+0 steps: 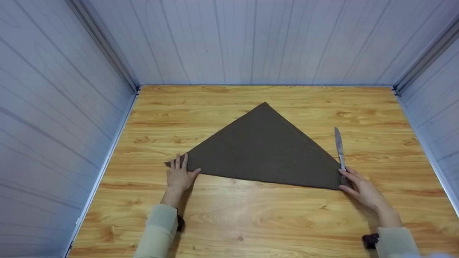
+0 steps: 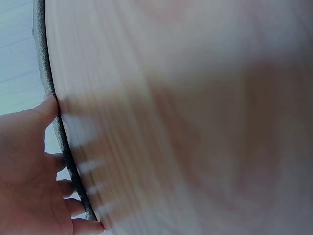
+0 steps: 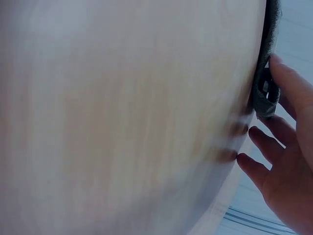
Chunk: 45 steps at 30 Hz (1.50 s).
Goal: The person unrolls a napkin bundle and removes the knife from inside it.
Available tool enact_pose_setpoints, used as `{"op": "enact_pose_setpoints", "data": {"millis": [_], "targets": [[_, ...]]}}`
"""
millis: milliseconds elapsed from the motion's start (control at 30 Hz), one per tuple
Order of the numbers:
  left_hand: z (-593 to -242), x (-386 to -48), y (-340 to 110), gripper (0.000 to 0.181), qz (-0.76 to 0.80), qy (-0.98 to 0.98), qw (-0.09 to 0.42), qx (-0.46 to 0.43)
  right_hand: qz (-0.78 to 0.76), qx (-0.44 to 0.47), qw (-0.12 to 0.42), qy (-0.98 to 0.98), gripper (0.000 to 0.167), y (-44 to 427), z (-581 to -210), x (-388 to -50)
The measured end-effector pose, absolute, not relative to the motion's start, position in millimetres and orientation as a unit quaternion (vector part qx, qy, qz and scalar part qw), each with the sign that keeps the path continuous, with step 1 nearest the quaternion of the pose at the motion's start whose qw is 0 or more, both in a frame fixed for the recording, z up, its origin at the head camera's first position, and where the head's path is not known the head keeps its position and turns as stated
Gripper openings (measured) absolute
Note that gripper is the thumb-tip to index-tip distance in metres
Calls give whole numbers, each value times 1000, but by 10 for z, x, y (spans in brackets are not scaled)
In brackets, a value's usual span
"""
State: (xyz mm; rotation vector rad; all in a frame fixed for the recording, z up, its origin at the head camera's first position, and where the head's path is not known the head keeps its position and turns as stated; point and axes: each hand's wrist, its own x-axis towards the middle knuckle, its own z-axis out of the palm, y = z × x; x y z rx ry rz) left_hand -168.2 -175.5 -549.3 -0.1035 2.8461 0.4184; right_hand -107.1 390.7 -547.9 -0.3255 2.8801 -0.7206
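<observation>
A dark brown cloth napkin (image 1: pixel 261 150), folded into a triangle, lies flat with its peak pointing away from me. My left hand (image 1: pixel 179 177) rests on its left corner, fingers spread and straight, thumb along the near edge. At the right corner a table knife (image 1: pixel 338 141) lies with its blade pointing away and its handle over the cloth. With thumb and index finger my right hand (image 1: pixel 367 193) pinches that corner, which curls round the handle's end. In the right wrist view the curled cloth (image 3: pixel 266 105) shows a gap with something shiny inside.
The wood-grain table (image 1: pixel 244 215) is bounded by pale panels at the back (image 1: pixel 236 43), left (image 1: pixel 46 125) and right (image 1: pixel 437 118). A dark wrist device (image 1: pixel 180 223) sits at the left cuff, another device (image 1: pixel 370 240) at the right.
</observation>
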Motion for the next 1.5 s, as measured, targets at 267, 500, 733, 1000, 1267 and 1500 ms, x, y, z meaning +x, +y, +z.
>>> {"op": "enact_pose_setpoints", "data": {"millis": [267,500,733,1000,1267,1500], "targets": [[-5515,-1684,-1757,77,141,981,128,-34,-234,-115,77,962,58,3941,-5483,-1070],[-5514,-1674,-1758,77,139,982,126,-30,-230,-117,68,964,54,3956,-5469,-1041],[-5530,-1679,-1756,78,139,982,126,-37,-223,-126,44,965,50,3965,-5466,-1014],[-5539,-1690,-1758,78,140,980,132,-49,-215,-118,56,968,56,3962,-5465,-1009],[-5543,-1691,-1763,78,143,980,129,-45,-221,-118,50,967,56,3967,-5460,-996],[-5538,-1692,-1761,78,140,980,133,-37,-232,-126,27,964,51,3972,-5470,-991]]}}
